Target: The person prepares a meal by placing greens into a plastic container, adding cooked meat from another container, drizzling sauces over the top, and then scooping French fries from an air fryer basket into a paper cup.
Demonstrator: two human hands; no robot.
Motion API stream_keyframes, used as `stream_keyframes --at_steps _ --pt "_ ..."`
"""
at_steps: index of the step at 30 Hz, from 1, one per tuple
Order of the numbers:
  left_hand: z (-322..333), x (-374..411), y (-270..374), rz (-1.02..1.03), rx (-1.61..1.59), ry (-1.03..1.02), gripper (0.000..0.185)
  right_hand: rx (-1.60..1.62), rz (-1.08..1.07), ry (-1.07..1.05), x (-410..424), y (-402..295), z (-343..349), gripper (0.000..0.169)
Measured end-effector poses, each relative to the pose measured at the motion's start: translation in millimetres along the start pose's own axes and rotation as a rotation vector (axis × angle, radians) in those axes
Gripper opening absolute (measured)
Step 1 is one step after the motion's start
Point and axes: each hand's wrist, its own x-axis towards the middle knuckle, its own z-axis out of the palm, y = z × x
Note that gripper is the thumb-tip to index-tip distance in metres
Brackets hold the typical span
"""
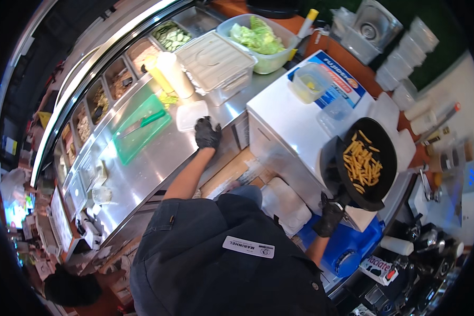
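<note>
In a black glove, my right hand point(328, 219) grips the handle of a black air fryer basket point(389, 158). French fries point(361, 164) lie in the basket, which sits at the right end of a white chest-like unit point(276, 106). My left hand point(207, 133), also gloved in black, is at the front edge of the steel counter point(158, 170). Its fingertips touch the near corner of a small white plastic container or lid point(191, 114), and its thumb is apart. A green cutting board point(130, 146) with a green-handled knife point(152, 118) lies to the left.
Squeeze bottles point(175, 75), a lidded bin point(217, 59) and a tub of lettuce point(256, 37) stand behind. Topping pans point(120, 79) line the counter's back. Plastic containers point(312, 83) sit on the white unit. A blue jug point(345, 252) stands below the basket. Another person point(73, 284) is at lower left.
</note>
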Motion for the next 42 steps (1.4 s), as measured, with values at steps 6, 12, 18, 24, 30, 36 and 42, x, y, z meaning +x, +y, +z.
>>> stream_keyframes --at_steps 6,12,18,24,30,36,42 --pt "-36.0 72.1 -47.9 -0.700 0.349 -0.058 0.092 0.138 0.423 0.101 3.3 22.5 -73.8 0.061" --pt "-24.5 79.3 -121.4 -0.803 -0.140 -0.512 0.066 0.302 0.495 0.516 -8.2 4.7 -119.9 0.046" --pt "-78.8 40.1 -55.4 -0.505 -0.610 -0.635 0.027 -1.047 0.103 0.488 -40.7 -45.0 -102.4 0.045" --pt "-89.6 84.2 145.4 0.882 -0.310 -0.052 0.044 -0.686 0.142 0.742 -61.1 -93.3 -78.5 0.027" --pt "15.2 150.1 304.8 1.685 -0.319 -0.116 0.064 -0.793 -0.037 0.834 -71.7 -75.4 -64.5 0.017" --pt "32.7 159.0 316.9 1.705 -0.060 -0.461 0.066 -0.731 0.122 0.916 -114.3 -63.6 -39.0 0.020" --pt "8.6 159.3 309.5 1.685 0.043 -0.638 0.061 -0.808 0.309 1.064 -125.6 -74.3 -14.8 0.022"
